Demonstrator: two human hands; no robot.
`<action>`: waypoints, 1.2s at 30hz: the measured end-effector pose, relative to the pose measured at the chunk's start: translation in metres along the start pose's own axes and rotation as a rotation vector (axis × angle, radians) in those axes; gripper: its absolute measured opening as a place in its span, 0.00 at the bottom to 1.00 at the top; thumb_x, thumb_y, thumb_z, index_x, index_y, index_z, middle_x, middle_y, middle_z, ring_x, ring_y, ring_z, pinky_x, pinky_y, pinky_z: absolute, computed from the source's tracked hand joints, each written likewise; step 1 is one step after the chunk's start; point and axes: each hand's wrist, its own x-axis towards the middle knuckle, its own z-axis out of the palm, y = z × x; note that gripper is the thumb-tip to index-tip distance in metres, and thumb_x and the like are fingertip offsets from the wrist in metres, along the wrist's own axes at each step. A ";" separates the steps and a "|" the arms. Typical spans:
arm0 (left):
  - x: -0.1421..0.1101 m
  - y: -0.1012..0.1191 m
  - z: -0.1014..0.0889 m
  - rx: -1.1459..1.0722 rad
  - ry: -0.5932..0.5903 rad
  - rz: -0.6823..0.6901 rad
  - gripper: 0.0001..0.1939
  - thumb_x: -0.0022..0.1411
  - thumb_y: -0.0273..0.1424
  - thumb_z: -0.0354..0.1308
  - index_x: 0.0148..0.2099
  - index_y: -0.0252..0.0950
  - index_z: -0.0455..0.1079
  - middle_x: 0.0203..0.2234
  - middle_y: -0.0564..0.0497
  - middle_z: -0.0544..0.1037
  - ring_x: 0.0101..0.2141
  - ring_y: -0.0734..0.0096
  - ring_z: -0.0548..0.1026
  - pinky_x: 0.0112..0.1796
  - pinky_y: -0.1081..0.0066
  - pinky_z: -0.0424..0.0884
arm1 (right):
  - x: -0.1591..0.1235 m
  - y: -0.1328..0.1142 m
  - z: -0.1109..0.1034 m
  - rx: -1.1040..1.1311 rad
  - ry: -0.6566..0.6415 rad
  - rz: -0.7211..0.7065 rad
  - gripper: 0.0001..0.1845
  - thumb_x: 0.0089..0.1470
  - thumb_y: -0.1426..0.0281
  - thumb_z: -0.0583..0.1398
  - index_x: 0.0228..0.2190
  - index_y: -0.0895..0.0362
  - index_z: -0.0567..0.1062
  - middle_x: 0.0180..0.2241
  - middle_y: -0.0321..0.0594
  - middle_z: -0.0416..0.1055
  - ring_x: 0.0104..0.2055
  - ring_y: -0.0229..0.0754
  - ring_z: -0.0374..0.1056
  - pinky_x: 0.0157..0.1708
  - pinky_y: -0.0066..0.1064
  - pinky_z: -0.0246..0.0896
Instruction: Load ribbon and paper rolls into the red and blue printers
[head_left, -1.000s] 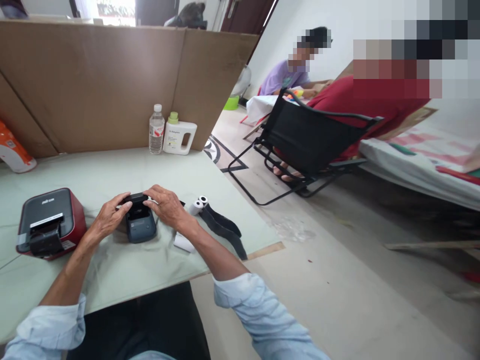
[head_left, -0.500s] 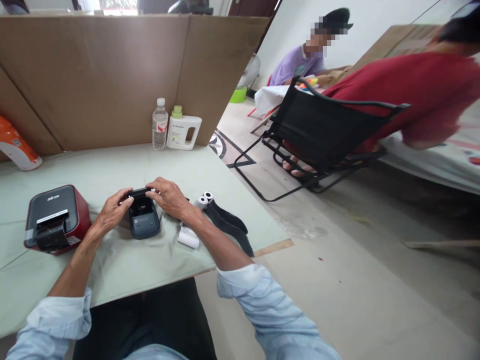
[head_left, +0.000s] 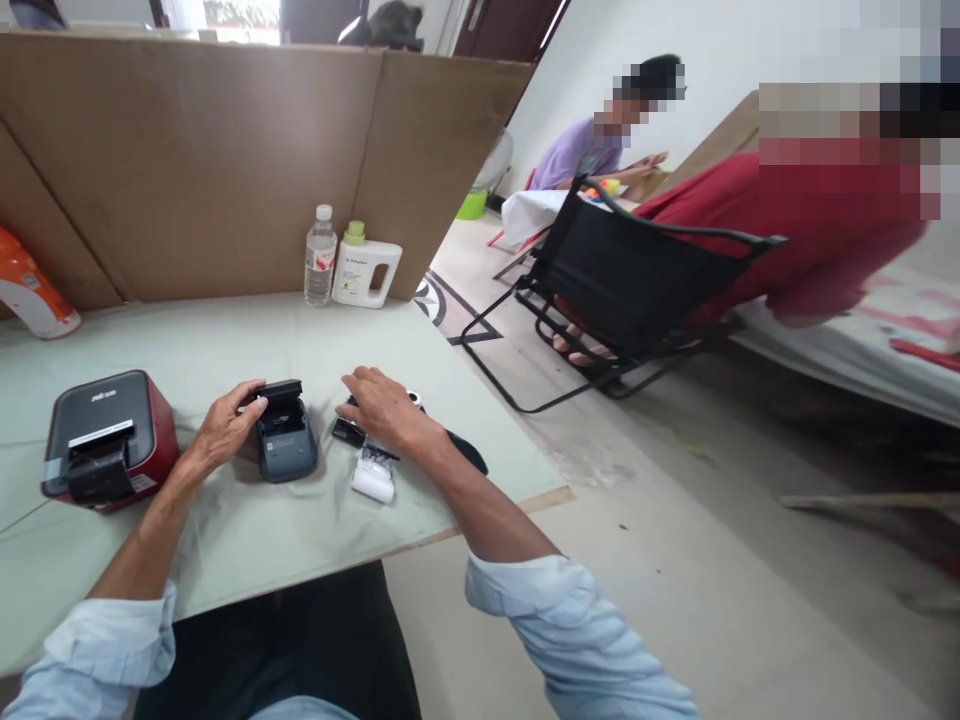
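So the left hand point(head_left: 227, 428) has its thumb and fingers pinched on the left end of the flipped-up lid point(head_left: 279, 390) of a small dark device point(head_left: 288, 458), which sits on the table point(head_left: 247, 545) just to the right of that hand, cavity showing. Right hand point(head_left: 386, 405) is off the device, well to its right, palm down with the fingers stretched out and bunched fairly close. Something dark peeks out at the fingertips, but can't tell if it's actually gripping anything

Just below the right hand there's a small black piece point(head_left: 349, 432), and a bit nearer the person a white roll point(head_left: 373, 485) lying on its side. A black strip point(head_left: 466, 452) pokes out past the right forearm. Red-and-black printer point(head_left: 105, 440) is left of the left hand, near the forearm. Way beyond both hands, a clear water bottle point(head_left: 320, 258) stands next to a white jug point(head_left: 366, 268) with a green cap
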 end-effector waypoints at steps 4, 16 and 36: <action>0.000 0.000 0.000 0.007 0.006 0.004 0.32 0.66 0.50 0.52 0.61 0.33 0.74 0.58 0.39 0.80 0.58 0.50 0.77 0.60 0.54 0.71 | -0.003 -0.002 -0.009 -0.082 -0.142 0.082 0.15 0.64 0.65 0.66 0.48 0.61 0.77 0.53 0.55 0.76 0.57 0.56 0.70 0.53 0.40 0.65; 0.001 -0.009 0.004 -0.002 0.041 0.020 0.33 0.65 0.53 0.52 0.60 0.35 0.75 0.57 0.41 0.81 0.56 0.49 0.78 0.59 0.54 0.72 | 0.010 0.007 -0.009 -0.106 -0.253 0.152 0.12 0.66 0.69 0.61 0.49 0.57 0.80 0.54 0.53 0.79 0.57 0.52 0.75 0.51 0.37 0.66; -0.001 -0.006 0.005 0.008 0.039 0.007 0.34 0.66 0.52 0.51 0.61 0.34 0.74 0.57 0.40 0.81 0.56 0.50 0.78 0.59 0.54 0.72 | 0.006 0.015 -0.003 0.354 -0.150 0.093 0.11 0.58 0.74 0.60 0.43 0.57 0.78 0.42 0.40 0.80 0.42 0.41 0.72 0.38 0.28 0.59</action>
